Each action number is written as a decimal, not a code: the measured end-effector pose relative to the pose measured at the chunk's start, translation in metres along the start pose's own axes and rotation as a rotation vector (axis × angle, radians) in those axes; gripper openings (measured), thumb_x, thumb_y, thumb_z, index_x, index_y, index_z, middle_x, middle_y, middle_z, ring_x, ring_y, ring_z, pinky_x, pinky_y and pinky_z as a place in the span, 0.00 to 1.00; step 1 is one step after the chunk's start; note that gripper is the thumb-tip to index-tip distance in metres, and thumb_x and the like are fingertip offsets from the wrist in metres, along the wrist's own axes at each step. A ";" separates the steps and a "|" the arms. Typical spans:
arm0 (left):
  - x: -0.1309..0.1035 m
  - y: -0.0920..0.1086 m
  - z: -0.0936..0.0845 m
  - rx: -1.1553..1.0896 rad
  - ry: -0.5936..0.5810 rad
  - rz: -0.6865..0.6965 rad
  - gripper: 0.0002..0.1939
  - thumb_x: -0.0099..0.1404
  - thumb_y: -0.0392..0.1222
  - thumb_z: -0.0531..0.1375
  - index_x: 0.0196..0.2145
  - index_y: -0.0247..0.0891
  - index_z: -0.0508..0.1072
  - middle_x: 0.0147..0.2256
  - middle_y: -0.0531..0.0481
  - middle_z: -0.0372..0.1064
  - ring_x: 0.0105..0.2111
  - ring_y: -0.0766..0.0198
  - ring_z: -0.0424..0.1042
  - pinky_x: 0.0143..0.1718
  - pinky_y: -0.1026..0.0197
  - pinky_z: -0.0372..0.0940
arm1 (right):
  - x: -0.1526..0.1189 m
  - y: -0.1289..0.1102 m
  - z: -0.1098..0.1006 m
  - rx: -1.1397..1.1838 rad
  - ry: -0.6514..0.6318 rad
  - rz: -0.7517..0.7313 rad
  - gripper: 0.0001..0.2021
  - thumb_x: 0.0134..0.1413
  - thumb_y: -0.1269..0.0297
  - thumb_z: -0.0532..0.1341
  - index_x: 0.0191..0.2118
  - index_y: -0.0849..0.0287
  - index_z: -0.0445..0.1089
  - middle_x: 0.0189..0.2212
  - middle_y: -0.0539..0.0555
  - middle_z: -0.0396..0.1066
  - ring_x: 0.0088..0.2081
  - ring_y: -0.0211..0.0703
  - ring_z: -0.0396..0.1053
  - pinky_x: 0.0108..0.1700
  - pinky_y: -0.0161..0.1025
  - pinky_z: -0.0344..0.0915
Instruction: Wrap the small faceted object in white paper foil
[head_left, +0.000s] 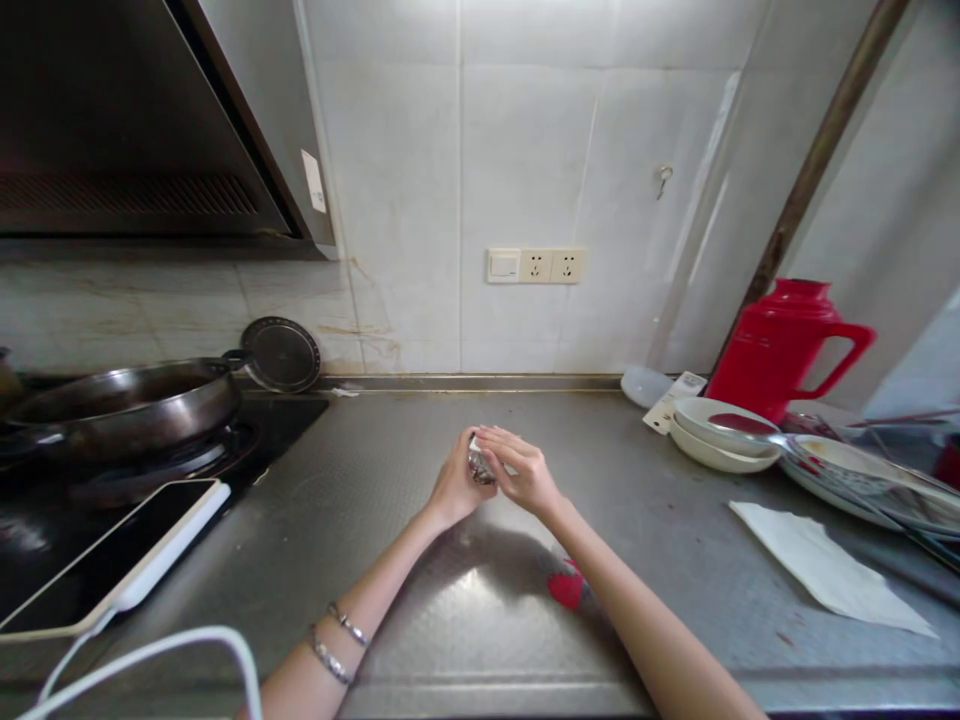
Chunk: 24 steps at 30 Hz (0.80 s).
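Above the middle of the metal counter, my left hand (459,478) is wrapped round a small shiny object (480,464), silvery with dark patches and a pale top. Most of it is hidden by my fingers, so I cannot make out its kind. My right hand (526,472) is closed over its top and right side, fingers bent toward my left hand. Partly covered by my right forearm, a red piece of what looks like packaging (565,590) lies on the counter.
At left, a steel pan (127,405) stands on the stove, with a phone (112,560) and white cable (180,640) in front. On the right are a red thermos (772,350), stacked bowls (720,455), a plate with utensils (862,470) and a white napkin (825,565).
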<state>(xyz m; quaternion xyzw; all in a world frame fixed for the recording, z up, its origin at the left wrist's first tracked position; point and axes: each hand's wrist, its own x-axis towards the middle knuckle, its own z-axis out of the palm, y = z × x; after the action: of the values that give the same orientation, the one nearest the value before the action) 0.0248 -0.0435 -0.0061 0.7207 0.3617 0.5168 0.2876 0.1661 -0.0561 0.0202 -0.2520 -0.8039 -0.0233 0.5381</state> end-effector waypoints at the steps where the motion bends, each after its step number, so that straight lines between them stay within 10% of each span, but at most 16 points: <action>1: 0.000 0.000 0.000 0.019 0.001 0.028 0.38 0.43 0.29 0.65 0.53 0.40 0.60 0.52 0.44 0.65 0.50 0.55 0.66 0.50 0.55 0.61 | 0.001 0.000 0.000 0.003 -0.013 0.025 0.14 0.61 0.68 0.54 0.47 0.54 0.73 0.46 0.54 0.74 0.52 0.45 0.70 0.57 0.48 0.65; 9: 0.001 0.006 -0.006 0.092 0.006 -0.022 0.40 0.42 0.31 0.67 0.53 0.40 0.59 0.46 0.45 0.68 0.39 0.58 0.71 0.40 0.59 0.65 | 0.004 0.011 -0.003 0.041 0.088 0.357 0.14 0.61 0.59 0.54 0.41 0.54 0.76 0.38 0.54 0.78 0.38 0.49 0.77 0.39 0.42 0.74; 16: 0.004 0.002 -0.003 -0.069 0.017 -0.140 0.39 0.42 0.33 0.68 0.51 0.38 0.59 0.43 0.46 0.70 0.40 0.59 0.72 0.42 0.58 0.66 | -0.001 0.004 0.005 0.033 0.051 0.141 0.13 0.60 0.65 0.55 0.45 0.52 0.74 0.47 0.53 0.74 0.51 0.46 0.70 0.56 0.47 0.66; 24: 0.006 -0.009 -0.002 -0.125 0.056 -0.219 0.39 0.40 0.33 0.70 0.50 0.38 0.61 0.36 0.52 0.71 0.32 0.63 0.72 0.35 0.60 0.68 | 0.001 0.006 0.006 0.116 0.091 0.336 0.12 0.59 0.62 0.56 0.44 0.52 0.75 0.44 0.53 0.75 0.46 0.49 0.74 0.49 0.47 0.71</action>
<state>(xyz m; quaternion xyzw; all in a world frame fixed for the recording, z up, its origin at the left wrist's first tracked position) 0.0218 -0.0335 -0.0096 0.6429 0.4130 0.5238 0.3765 0.1635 -0.0486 0.0174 -0.3502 -0.7252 0.1018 0.5840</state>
